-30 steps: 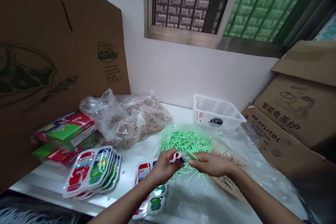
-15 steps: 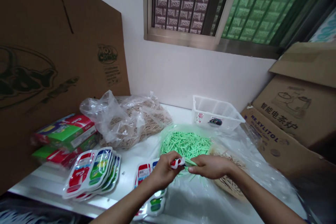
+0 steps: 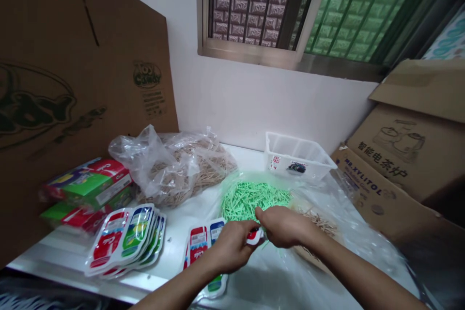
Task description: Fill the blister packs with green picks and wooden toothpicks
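My left hand [image 3: 234, 247] is closed round a small red-and-white packet [image 3: 255, 236], its end showing past the fingers. Right against that packet, my right hand [image 3: 281, 225] is closed with the thumb on top; whatever lies in its fingers is hidden. Just behind both hands lies a heap of light green sticks [image 3: 250, 198] on clear plastic. Below my left forearm, partly covered by it, is a pile of red, blue and green twin-cup packs [image 3: 198, 240].
A stack of similar packs [image 3: 123, 240] and colourful boxes [image 3: 98, 184] stand left. Behind are a clear bag of brown sticks [image 3: 189, 169] and a white basket [image 3: 300, 160]. More brown sticks [image 3: 319, 223] lie right. Cardboard boxes [image 3: 385, 155] flank the table, with a large carton [image 3: 119, 58] left.
My right hand has moved left and turned over the packet; the green sticks seen in its fingers before are now hidden. My left hand has shifted slightly right and down with the packet.
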Action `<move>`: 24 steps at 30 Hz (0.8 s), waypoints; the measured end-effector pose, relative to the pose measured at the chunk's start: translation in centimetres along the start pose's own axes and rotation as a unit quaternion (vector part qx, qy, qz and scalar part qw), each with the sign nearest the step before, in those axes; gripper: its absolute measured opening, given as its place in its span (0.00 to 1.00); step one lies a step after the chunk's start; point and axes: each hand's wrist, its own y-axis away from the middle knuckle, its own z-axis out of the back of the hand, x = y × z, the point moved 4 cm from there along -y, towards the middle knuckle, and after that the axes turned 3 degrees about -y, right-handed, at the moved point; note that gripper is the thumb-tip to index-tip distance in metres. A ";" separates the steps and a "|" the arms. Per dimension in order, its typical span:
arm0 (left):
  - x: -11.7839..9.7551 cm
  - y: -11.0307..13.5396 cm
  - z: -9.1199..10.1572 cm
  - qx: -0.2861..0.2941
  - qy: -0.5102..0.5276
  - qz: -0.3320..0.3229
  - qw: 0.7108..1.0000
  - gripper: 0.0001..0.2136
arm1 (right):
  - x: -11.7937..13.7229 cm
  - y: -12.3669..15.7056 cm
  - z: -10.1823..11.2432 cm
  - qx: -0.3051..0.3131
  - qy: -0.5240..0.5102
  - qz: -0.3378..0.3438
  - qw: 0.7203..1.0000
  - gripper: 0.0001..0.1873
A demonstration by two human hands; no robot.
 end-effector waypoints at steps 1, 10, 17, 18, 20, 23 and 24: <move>0.2 -0.1 -0.3 0.002 0.022 0.014 1.000 0.07 | 0.0 -0.1 0.4 -0.013 -0.016 0.010 1.000 0.26; 3.5 -0.4 -1.8 -0.083 0.366 0.141 0.916 0.21 | -2.2 -1.4 -3.4 -0.174 -0.532 0.036 0.828 0.11; 3.7 -0.2 -2.9 -0.099 0.412 0.159 0.892 0.21 | -1.8 -1.4 -5.0 -0.256 -0.560 -0.019 0.788 0.15; 3.7 -0.2 -2.9 -0.103 0.418 0.159 0.889 0.21 | -1.7 -1.2 -5.1 -0.269 -0.549 -0.029 0.791 0.13; 3.6 -0.1 -3.0 -0.108 0.417 0.156 0.889 0.20 | -1.6 -1.0 -5.2 -0.286 -0.534 -0.049 0.794 0.11; 3.2 -0.1 -3.0 -0.111 0.405 0.152 0.895 0.21 | -1.2 -1.0 -5.5 -0.307 -0.551 -0.059 0.773 0.14; 3.1 -0.1 -3.0 -0.109 0.404 0.150 0.896 0.21 | -1.1 -1.0 -5.5 -0.317 -0.561 -0.052 0.763 0.15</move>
